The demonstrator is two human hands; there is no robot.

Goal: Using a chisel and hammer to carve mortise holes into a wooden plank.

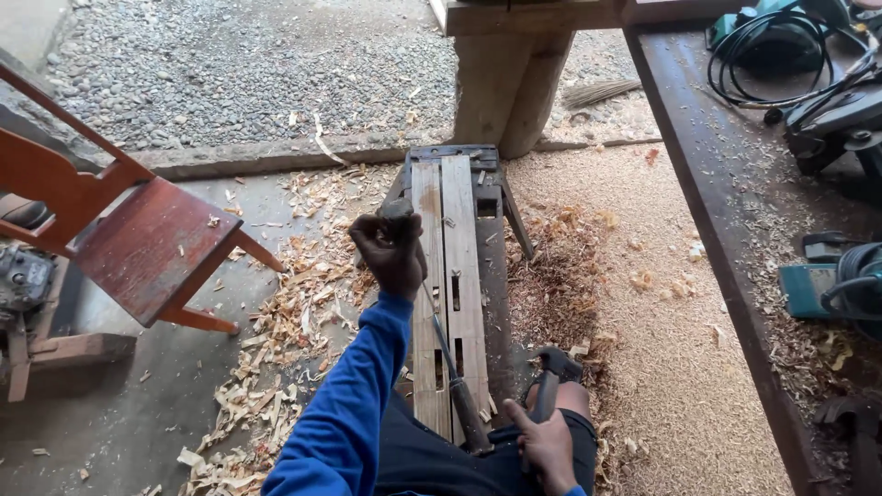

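Ana: Hands first. What is the left hand (390, 250) doing?

Ben: It is curled tight into a fist, knuckles up, gripping something small and dark at its top that I cannot make out. It sits over the left edge of the pale planks (447, 276), about halfway along them. The arm reaches forward in a blue sleeve (354, 404), nearly straight.

Ana: And the right hand (548, 447)?

Ben: Closed around the handle of a hammer (549, 381), low at the near end of the planks, resting by the person's knee. The hammer's dark head points away, just right of the planks.

Ana: Anything between the hands?

Ben: A chisel (457, 381) lies slanted on the planks, its dark handle near the right hand, its thin blade running up toward the left fist. Whether the fist touches the blade, I cannot tell.

Ana: The planks themselves?

Ben: Two narrow boards side by side, with small slots cut in them, on a dark low bench (491, 276).

Ana: Around that?

Ben: Wood shavings (294, 321) heaped left of the planks, sawdust (643, 367) right. A red-brown chair (138, 243) stands farther left. A dark worktable (726, 239) with power tools (831, 110) is far right.
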